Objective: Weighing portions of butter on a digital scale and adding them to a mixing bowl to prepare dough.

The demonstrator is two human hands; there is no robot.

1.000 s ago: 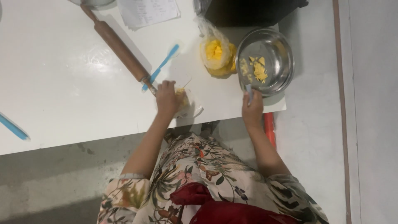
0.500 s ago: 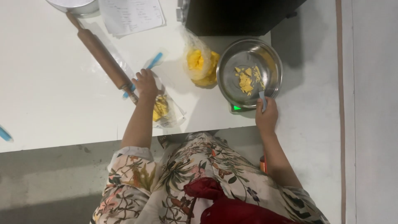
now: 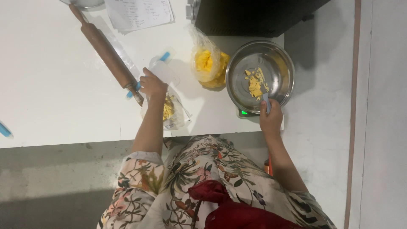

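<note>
My left hand [image 3: 151, 85] has its fingers curled around a clear plastic bag [image 3: 174, 121] with yellow bits in it. The bag lies across a blue-handled tool [image 3: 164, 56] next to the end of a wooden rolling pin [image 3: 106, 51]. My right hand [image 3: 271, 121] grips a small utensil [image 3: 266, 101] at the near rim of a steel bowl [image 3: 277, 63]. The bowl holds yellow pieces [image 3: 255, 82] and stands on a scale with a green display [image 3: 242, 113]. Between my hands sits another plastic bag of yellow food [image 3: 207, 63].
The white table [image 3: 51, 97] ends just in front of my body. A black box-shaped appliance [image 3: 254, 17] stands at the back right, with paper sheets [image 3: 140, 12] beside it. A blue object [image 3: 5, 130] pokes in at the left edge. Grey floor lies to the right.
My left hand has moved away from the table's front edge, up to the blue-handled tool and the rolling pin's end. My right hand stays at the bowl's rim.
</note>
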